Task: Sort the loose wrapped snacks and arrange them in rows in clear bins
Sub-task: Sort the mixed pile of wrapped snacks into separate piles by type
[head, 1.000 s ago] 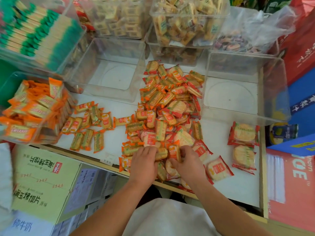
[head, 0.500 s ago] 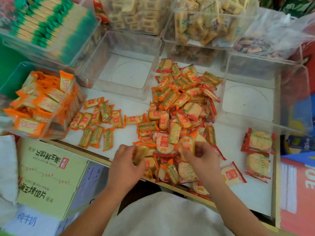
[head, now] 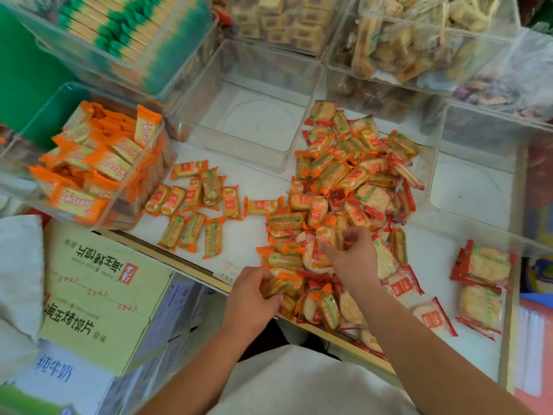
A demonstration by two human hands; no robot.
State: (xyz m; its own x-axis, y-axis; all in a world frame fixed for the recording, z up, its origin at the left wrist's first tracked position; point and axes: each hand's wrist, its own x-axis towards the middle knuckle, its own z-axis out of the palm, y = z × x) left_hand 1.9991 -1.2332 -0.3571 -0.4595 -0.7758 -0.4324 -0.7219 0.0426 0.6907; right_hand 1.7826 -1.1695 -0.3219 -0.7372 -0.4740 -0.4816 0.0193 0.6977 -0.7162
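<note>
A big mixed pile of wrapped snacks (head: pixel 353 187) lies in the middle of the white shelf, orange-wrapped and red-wrapped together. My left hand (head: pixel 251 301) grips an orange-wrapped snack (head: pixel 281 284) at the pile's near left edge. My right hand (head: pixel 350 256) pinches an orange-wrapped snack (head: pixel 324 235) on top of the pile. A sorted group of orange packs (head: pixel 194 208) lies to the left. Two stacks of red-wrapped round crackers (head: pixel 481 283) sit at the right. An empty clear bin (head: pixel 296 157) stands behind the pile.
A clear bin of orange packs (head: pixel 98 172) stands at the left. Another empty clear bin (head: pixel 475 187) is at the right. Filled bins (head: pixel 419 40) are stacked behind. Cardboard boxes (head: pixel 98 295) stand below the shelf edge (head: pixel 185 262) at the left.
My right hand has moved up and farther into the pile and now pinches an orange snack. My left hand stays at the near edge holding a pack. The camera has shifted closer.
</note>
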